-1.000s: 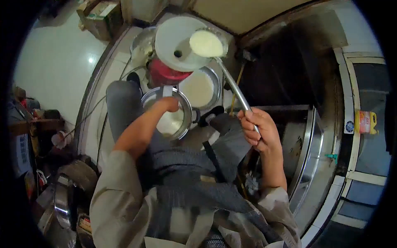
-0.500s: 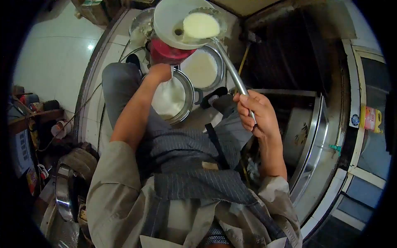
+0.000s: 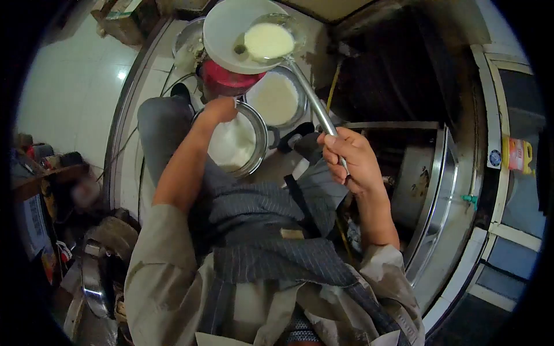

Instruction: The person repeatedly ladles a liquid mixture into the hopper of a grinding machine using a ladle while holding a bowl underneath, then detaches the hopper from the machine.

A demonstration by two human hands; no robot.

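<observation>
Head view: ladle loaded with pale liquid, its bowl seen against white basin above red bucket; height over basin unclear. Scooping looks done for this load; emptying seems left. Steel pot between knees and steel bowl beyond it also hold pale contents. Right hand: fingers wrapped round ladle handle. Left hand: at far rim of pot, fingers partly hidden; grip cannot be told.

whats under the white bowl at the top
A red container shows beneath the white bowl. The bowl covers its top, so whether it is open or holds anything cannot be seen.
</observation>
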